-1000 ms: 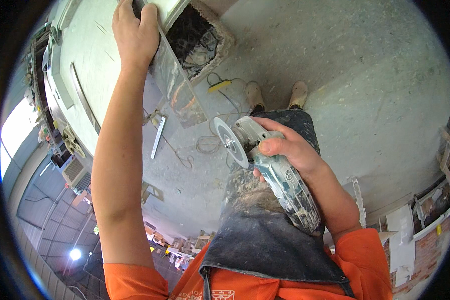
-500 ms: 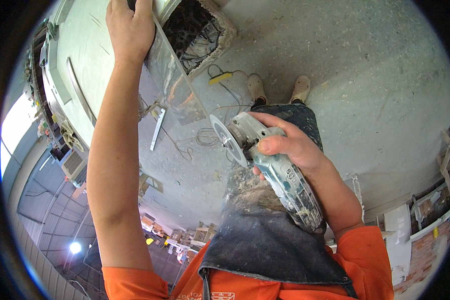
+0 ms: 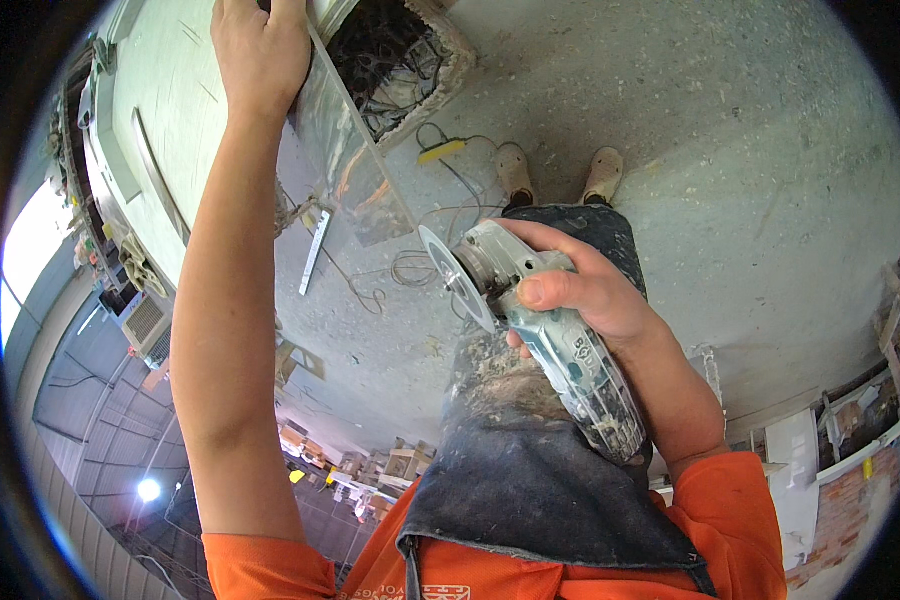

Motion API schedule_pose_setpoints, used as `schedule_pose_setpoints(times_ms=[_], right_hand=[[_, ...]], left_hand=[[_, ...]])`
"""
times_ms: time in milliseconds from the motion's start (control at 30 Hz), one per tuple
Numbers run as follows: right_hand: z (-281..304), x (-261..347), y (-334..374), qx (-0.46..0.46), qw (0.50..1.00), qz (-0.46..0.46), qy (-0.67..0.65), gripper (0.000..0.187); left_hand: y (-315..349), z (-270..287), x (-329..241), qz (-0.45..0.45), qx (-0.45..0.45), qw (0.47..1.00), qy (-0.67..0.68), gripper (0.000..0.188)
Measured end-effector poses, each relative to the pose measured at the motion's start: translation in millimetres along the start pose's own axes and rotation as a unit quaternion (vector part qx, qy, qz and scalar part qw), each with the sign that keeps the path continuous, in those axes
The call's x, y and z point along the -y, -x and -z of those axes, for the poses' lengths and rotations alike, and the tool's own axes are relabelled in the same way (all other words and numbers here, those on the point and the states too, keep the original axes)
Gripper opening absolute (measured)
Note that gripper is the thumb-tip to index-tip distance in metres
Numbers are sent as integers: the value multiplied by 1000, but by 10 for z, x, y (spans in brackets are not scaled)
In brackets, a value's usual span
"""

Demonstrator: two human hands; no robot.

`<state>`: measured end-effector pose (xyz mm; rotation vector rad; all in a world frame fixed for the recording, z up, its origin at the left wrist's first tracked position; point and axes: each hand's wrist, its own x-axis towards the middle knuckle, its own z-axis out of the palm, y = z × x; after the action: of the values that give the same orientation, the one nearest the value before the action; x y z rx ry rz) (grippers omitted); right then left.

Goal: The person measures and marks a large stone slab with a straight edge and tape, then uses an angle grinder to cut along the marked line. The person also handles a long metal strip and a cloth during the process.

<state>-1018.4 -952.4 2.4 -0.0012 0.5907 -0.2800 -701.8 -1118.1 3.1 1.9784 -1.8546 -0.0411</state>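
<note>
My right hand (image 3: 580,295) grips the grey body of an angle grinder (image 3: 550,340), held in front of my dusty dark apron (image 3: 520,460); its cutting disc (image 3: 455,275) points left. My left hand (image 3: 260,50) reaches far up and presses on the edge of a shiny metal panel (image 3: 350,160) fixed to a pale wall (image 3: 165,120). Beside that panel is a rough opening (image 3: 390,55) in the concrete, full of dark wires.
My two shoes (image 3: 560,175) stand on the dusty concrete floor (image 3: 730,150). A yellow-ended cable (image 3: 440,152) and loose wire coils (image 3: 410,270) lie near them. A white strip (image 3: 315,250) lies by the wall. Boxes (image 3: 390,465) and brick stacks (image 3: 850,490) sit further off.
My left hand has slid a little higher along the panel edge. The grinder in my right hand has shifted slightly left and up.
</note>
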Motion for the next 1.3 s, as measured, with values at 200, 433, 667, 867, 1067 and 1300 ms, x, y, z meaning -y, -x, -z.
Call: schedule_pose_setpoints(times_ms=[200, 433, 667, 867, 1067, 1300], right_hand=[[7, -45, -7, 10, 1000, 6, -4, 84], [-20, -71, 10, 0, 1000, 3, 0, 85], [-24, -81, -1, 0, 1000, 3, -5, 85], [-39, -75, -7, -7, 1000, 8, 8, 84], [-59, -62, 0, -12, 1000, 3, 10, 86], [-75, -33, -1, -16, 1000, -3, 17, 87]], left_hand=[[35, 16, 0, 11, 2, 1000, -1, 54], [68, 28, 35, 0, 0, 1000, -3, 54], [68, 22, 37, 4, -2, 1000, -5, 55], [64, 22, 33, 4, -5, 1000, -9, 55], [76, 17, 48, 6, -5, 1000, 1, 56], [72, 15, 50, 7, -6, 1000, -1, 56]])
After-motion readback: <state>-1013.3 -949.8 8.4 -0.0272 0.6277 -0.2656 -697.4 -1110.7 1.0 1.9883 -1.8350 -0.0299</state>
